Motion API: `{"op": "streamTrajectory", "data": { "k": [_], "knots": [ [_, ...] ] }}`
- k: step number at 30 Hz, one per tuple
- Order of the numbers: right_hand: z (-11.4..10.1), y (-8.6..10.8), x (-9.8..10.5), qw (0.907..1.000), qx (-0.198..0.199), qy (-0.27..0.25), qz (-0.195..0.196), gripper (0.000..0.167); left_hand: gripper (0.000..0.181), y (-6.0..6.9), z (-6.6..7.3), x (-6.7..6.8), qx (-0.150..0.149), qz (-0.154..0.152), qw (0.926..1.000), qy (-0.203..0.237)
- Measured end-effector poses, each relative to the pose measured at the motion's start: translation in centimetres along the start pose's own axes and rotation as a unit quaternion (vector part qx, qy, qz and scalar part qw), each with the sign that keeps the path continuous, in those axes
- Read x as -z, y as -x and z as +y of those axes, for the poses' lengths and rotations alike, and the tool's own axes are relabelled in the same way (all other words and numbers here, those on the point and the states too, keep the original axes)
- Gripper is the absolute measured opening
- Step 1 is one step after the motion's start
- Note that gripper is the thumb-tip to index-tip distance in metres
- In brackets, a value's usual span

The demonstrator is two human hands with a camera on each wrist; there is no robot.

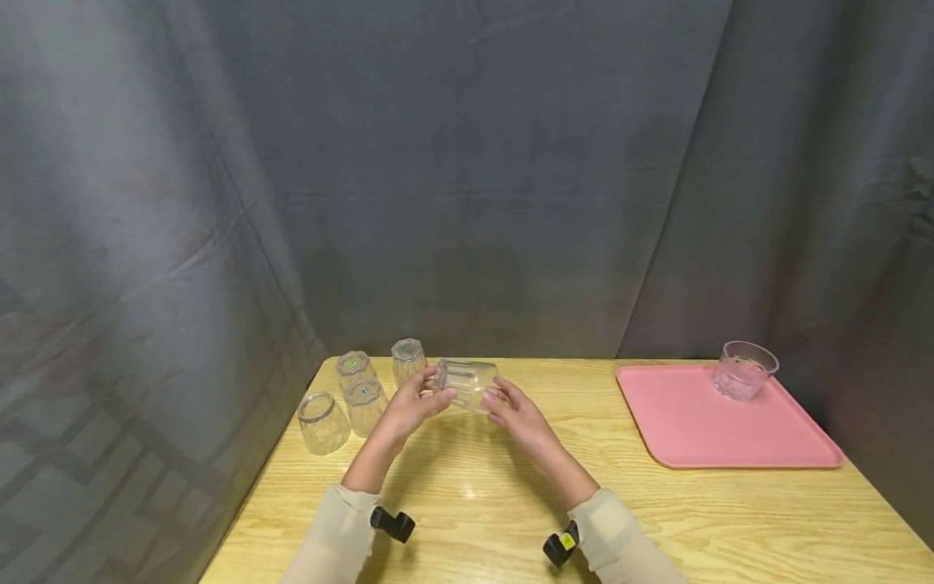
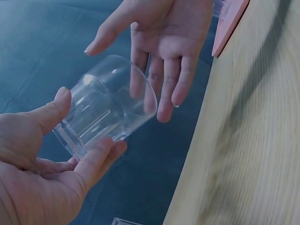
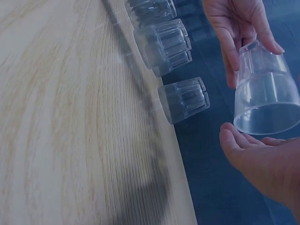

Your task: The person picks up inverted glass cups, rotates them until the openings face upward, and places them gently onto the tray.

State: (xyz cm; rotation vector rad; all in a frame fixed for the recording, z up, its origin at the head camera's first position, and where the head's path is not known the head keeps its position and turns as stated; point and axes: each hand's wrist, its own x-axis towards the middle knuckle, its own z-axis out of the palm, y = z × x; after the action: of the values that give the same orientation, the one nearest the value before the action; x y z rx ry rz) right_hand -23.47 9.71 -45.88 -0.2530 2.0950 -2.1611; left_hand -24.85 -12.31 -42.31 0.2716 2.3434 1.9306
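Observation:
A clear faceted cup point(image 1: 469, 384) lies sideways in the air above the table, its rim toward the right. My left hand point(image 1: 412, 408) pinches its base end between thumb and fingers, as the left wrist view also shows for the cup point(image 2: 105, 105) and the hand point(image 2: 56, 164). At the rim end is my right hand point(image 1: 521, 418), fingers spread. In the right wrist view the right hand point(image 3: 267, 157) lies just below the rim of the cup point(image 3: 267, 93), its fingers relaxed; whether they touch it I cannot tell.
Several clear cups stand at the table's left: one with its rim up point(image 1: 324, 423), others upside down, such as the back one point(image 1: 409, 361). At the right, a pink tray point(image 1: 737, 438) bears a wide clear cup point(image 1: 743, 371). A grey curtain point(image 1: 467, 178) hangs behind the table.

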Motion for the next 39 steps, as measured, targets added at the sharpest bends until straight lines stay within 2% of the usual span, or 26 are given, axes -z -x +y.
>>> {"op": "streamTrajectory", "data": {
  "k": [7,11,16,18,24,32,39],
  "knots": [
    [0.1,-0.2,0.2,1.0,-0.003,-0.007,-0.003,0.079,0.076,0.0,-0.4,-0.3,-0.004,-0.01,0.9999,0.01],
    [0.2,-0.3,0.3,0.9997,-0.008,-0.022,-0.009,0.08,0.077,0.2,-0.5,-0.5,-0.002,-0.019,0.999,0.04],
    [0.2,-0.6,0.3,0.9988,-0.01,-0.044,-0.021,0.079,0.073,0.3,-0.5,-1.0,-0.017,-0.032,0.9967,0.072],
    [0.2,-0.6,0.3,0.9983,-0.009,-0.051,-0.026,0.078,0.072,0.3,-0.5,-1.1,-0.022,-0.036,0.9963,0.075],
    [0.3,-0.7,0.4,0.9977,-0.007,-0.059,-0.032,0.076,0.074,0.2,-0.6,-1.1,-0.013,-0.039,0.9962,0.077],
    [0.1,-0.4,1.0,0.9978,-0.012,-0.065,-0.006,0.07,0.069,-0.2,-0.7,-1.6,-0.014,-0.06,0.9944,0.085],
    [-0.4,0.0,1.6,0.9981,-0.01,-0.061,-0.002,0.067,0.071,-0.6,-0.8,-2.2,-0.014,-0.072,0.9932,0.09]
  ]
}}
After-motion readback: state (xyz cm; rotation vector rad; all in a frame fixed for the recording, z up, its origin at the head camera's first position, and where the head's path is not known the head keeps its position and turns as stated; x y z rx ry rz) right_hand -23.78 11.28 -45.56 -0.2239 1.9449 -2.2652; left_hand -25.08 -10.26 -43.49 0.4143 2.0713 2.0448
